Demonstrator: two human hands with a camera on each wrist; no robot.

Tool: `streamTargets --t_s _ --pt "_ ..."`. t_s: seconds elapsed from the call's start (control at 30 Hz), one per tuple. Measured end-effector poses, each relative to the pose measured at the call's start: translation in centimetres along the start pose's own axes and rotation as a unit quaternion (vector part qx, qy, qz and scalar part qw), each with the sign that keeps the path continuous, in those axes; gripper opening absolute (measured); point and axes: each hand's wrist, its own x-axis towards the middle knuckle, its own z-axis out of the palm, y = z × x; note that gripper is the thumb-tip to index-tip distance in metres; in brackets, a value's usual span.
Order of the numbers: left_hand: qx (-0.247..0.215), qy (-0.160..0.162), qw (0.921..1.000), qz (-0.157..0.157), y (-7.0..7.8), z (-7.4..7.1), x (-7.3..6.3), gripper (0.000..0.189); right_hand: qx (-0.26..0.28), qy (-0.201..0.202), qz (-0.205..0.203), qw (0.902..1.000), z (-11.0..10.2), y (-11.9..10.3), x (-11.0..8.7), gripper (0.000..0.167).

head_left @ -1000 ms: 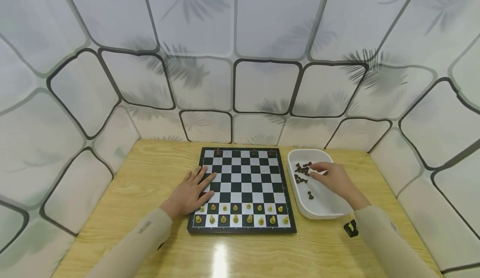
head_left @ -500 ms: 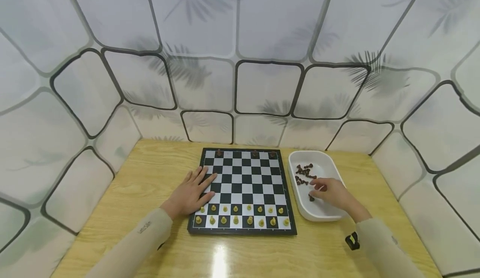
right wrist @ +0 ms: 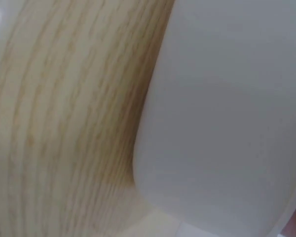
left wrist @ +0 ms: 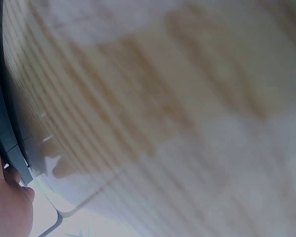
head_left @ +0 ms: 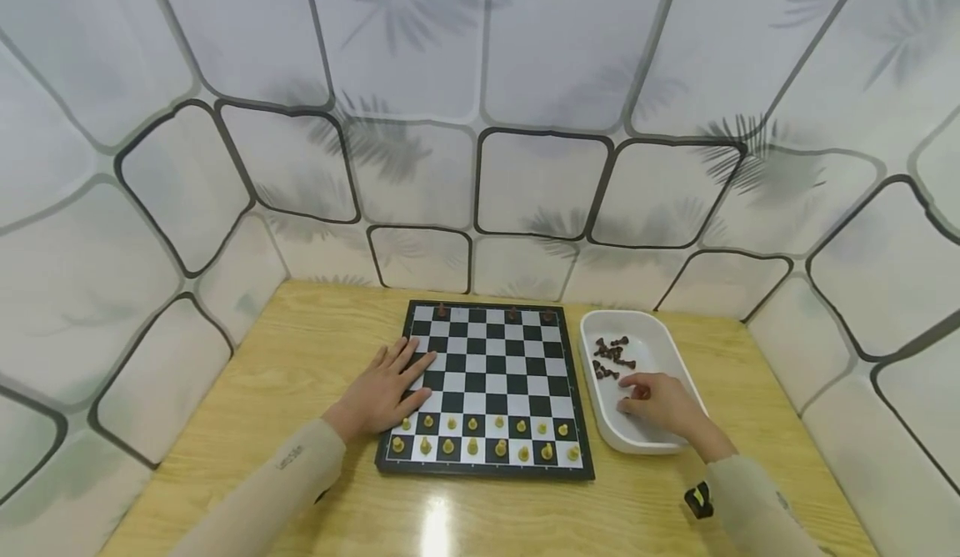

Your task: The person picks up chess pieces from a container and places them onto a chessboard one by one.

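My left hand [head_left: 384, 392] lies flat with spread fingers over the left edge of the chessboard [head_left: 486, 472]. In the tray, my right hand [head_left: 663, 403] has its thumb and index finger bent toward each other, low over the floor. I cannot tell whether a chess piece is between them. Several dark brown chess pieces [head_left: 615, 353] lie in a loose heap in the white plastic tray [head_left: 681, 353], just beyond the right fingertips. Yellow chess pieces [head_left: 472, 447] stand in two rows on the board's near side. Along the far row stand brown chess pieces [head_left: 513, 314], 3 in all.
The tray's outer wall [right wrist: 212, 113] fills much of the right wrist view. Both tray and board rest on a wooden table [head_left: 330, 323], with patterned wall covering [head_left: 540, 182] behind and at both sides. A small black object [head_left: 699, 500] shows by the right sleeve.
My right hand has drawn back from the heap of brown pieces toward the tray's near end. The lone brown piece there is now hidden under the fingers. My left hand stays put.
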Motion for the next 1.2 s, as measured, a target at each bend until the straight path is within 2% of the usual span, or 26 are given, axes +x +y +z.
streamTargets --t_s 0.37,0.57,0.83,1.2 --pt "0.002 0.014 0.9999 0.006 -0.24 0.37 -0.02 0.069 -0.001 0.020 -0.013 0.9997 0.22 0.19 -0.26 0.026" --pt "0.006 0.009 0.9999 0.003 -0.26 0.26 0.06 0.069 0.002 0.023 -0.016 0.9996 0.31 0.19 -0.37 0.020" --pt "0.004 0.004 1.0000 0.004 -0.21 0.24 -0.03 0.070 0.011 0.017 -0.008 0.9998 0.40 0.32 -0.44 0.020" --pt "-0.001 0.012 0.9999 0.006 -0.21 0.46 0.02 0.070 0.011 0.022 -0.018 0.9995 0.26 0.02 -0.26 0.016"
